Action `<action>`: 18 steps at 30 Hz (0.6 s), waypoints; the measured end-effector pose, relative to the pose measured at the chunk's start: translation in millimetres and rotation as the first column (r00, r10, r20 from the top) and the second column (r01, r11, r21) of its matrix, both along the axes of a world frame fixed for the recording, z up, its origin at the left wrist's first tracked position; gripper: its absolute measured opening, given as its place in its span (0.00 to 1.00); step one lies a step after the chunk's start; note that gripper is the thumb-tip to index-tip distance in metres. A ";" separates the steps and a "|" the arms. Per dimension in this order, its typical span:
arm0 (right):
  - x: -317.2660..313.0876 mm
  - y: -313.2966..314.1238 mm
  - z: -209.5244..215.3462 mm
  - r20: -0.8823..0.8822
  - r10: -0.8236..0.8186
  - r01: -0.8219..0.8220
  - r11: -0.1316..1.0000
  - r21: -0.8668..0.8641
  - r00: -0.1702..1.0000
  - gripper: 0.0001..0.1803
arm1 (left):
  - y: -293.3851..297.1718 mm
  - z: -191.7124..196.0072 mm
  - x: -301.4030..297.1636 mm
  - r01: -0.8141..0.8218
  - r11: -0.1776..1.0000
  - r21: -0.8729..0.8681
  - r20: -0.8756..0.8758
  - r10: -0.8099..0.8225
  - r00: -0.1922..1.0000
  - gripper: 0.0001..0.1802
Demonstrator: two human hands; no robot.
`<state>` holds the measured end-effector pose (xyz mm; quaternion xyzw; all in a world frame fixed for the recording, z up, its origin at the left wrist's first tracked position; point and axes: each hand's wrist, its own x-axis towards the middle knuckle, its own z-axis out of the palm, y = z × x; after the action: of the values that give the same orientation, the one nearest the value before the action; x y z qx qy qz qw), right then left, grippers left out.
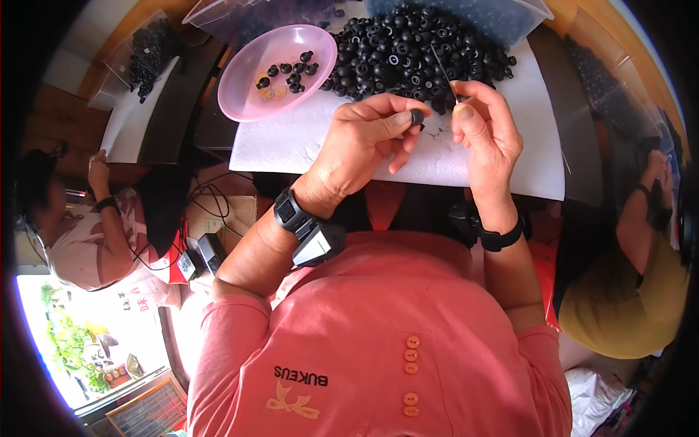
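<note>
My left hand [357, 142] pinches a small round black part [416, 117], which looks like a rubber or plastic cap, between thumb and fingers. Close by on the right, my right hand [486, 135] grips a thin dark rod-like tool [442, 67], its slim end pointing up and away from me. The tool and the part are apart. Just beyond both hands spreads a big heap of similar black parts [400, 54] on a white foam sheet [284, 142]. A pink plastic bowl [231, 91], left of the heap, holds several black parts and some yellowish rings.
Clear plastic bins [502, 18] stand at the far edge behind the heap. One person [95, 233] sits at a table on the left, another [619, 291] on the right. Cables [218, 207] hang below the sheet's left side. Both my wrists wear black straps with devices.
</note>
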<state>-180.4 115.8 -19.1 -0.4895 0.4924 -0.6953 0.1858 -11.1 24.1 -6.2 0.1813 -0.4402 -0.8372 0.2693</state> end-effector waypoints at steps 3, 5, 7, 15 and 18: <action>3.4 -1.4 -2.2 -0.007 -0.007 0.007 0.998 -0.064 1.000 0.13 | -3.0 4.8 12.0 -0.033 0.999 -0.042 0.023 0.034 0.999 0.11; 3.1 -2.3 -5.5 -0.039 -0.018 0.014 0.994 -0.106 0.999 0.13 | -7.4 7.9 20.9 -0.075 0.991 -0.112 0.058 0.082 0.995 0.11; 1.6 -2.7 -8.2 -0.069 -0.018 0.009 0.992 -0.128 0.997 0.13 | -17.3 18.1 35.1 -0.202 0.933 -0.299 0.082 0.236 0.968 0.11; -0.7 -0.4 -6.0 -0.120 -0.020 -0.003 0.982 -0.189 0.993 0.12 | -92.0 34.2 85.4 0.024 -0.127 -0.992 -0.088 0.800 0.593 0.12; 3.4 -0.5 -3.2 -0.064 -0.022 0.007 0.977 -0.212 0.998 0.12 | -68.6 28.3 55.3 0.138 -0.357 -0.924 -0.191 0.744 0.641 0.14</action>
<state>-177.0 115.3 -22.3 -0.5256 0.4252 -0.7284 0.1113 44.2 -44.5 22.0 0.2614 -0.8752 0.0632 0.4021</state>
